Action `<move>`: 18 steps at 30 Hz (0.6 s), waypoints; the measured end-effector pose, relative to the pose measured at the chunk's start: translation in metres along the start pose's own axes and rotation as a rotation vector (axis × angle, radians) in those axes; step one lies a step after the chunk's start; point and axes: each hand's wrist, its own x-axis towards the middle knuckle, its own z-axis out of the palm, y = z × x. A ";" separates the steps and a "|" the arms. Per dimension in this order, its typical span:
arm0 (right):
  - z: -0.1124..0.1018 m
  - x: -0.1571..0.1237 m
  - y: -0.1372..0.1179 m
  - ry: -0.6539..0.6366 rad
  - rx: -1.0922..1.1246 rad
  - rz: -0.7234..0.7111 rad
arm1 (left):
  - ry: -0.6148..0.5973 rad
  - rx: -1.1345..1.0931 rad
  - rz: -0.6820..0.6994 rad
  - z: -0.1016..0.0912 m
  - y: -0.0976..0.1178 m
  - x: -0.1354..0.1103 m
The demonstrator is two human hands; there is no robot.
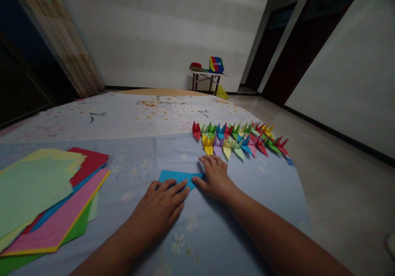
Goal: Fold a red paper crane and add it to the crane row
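A folded sheet of blue paper (pixel 177 176) lies flat on the pale blue floral cloth (pixel 148 152) in front of me. My left hand (pixel 160 208) rests flat on its near left part, fingers stretched out over the paper. My right hand (pixel 216 177) presses its right end, fingers lying flat and the thumb on the paper's edge. Just beyond my right hand stand two rows of folded paper cranes (pixel 237 138) in several colours.
A loose stack of coloured paper sheets (pixel 46 198) lies at the left on the cloth. A small table (pixel 206 78) with colourful items stands against the far wall. Bare tiled floor (pixel 339 177) lies to the right, a curtain (pixel 61 41) at the back left.
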 end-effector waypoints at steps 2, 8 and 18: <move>-0.002 0.000 0.000 -0.012 0.004 0.014 | 0.001 0.000 0.000 -0.001 0.000 0.000; -0.006 -0.001 0.007 -0.039 0.011 0.064 | 0.026 -0.022 0.009 -0.002 0.000 -0.001; -0.013 0.002 0.034 0.132 0.010 0.050 | 0.024 -0.025 0.005 -0.001 0.000 -0.001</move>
